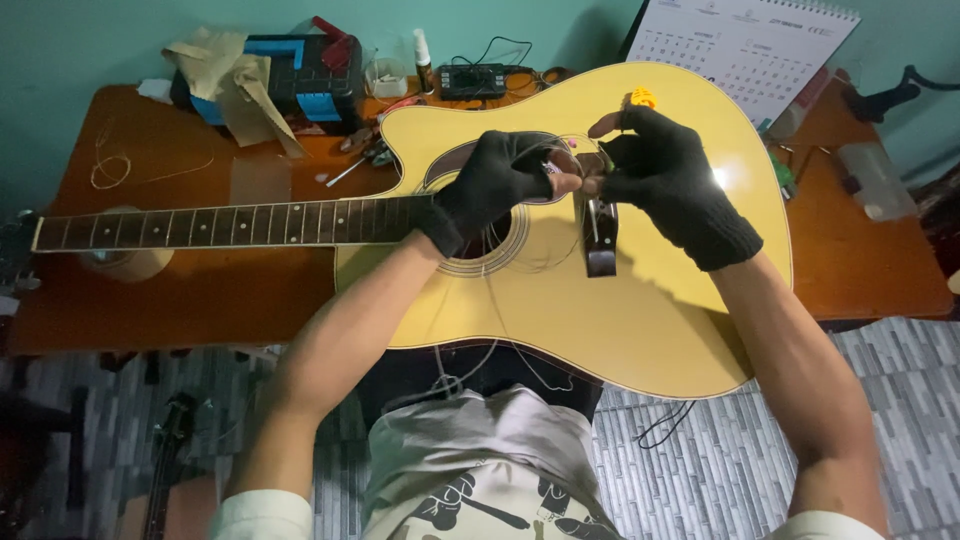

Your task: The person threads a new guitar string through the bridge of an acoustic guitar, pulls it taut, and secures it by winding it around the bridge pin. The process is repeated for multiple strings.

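A pale yellow acoustic guitar with a glossy cutaway body (640,310) lies flat across the middle of the frame, its dark fretted neck (230,222) running out toward the left edge over a reddish-brown wooden worktop (250,300). The lower curve of the body hangs over the person's lap at the bottom centre.

Both hands wear black fingerless knit gloves and meet just above the dark wooden bridge (601,240), right of the sound hole. The left hand (497,180) sits over the sound hole with its fingers curled, bare thumb and fingertip pinched together on something small; what it is cannot be told. The right hand (665,175) faces it from the right, fingertips drawn in to the same spot and nearly touching the left, forefinger raised. Thin loose wire strings (470,350) curl over the guitar top and trail down toward the lap.

A small orange-yellow object (642,97) lies on the guitar's upper edge just behind the right hand. In the upper left of the frame a black and blue box (300,75) stands with crumpled tan paper (230,75) draped on it. A small black electronic device (472,80) rests at upper centre, and a white desk calendar (745,45) leans in the upper right.
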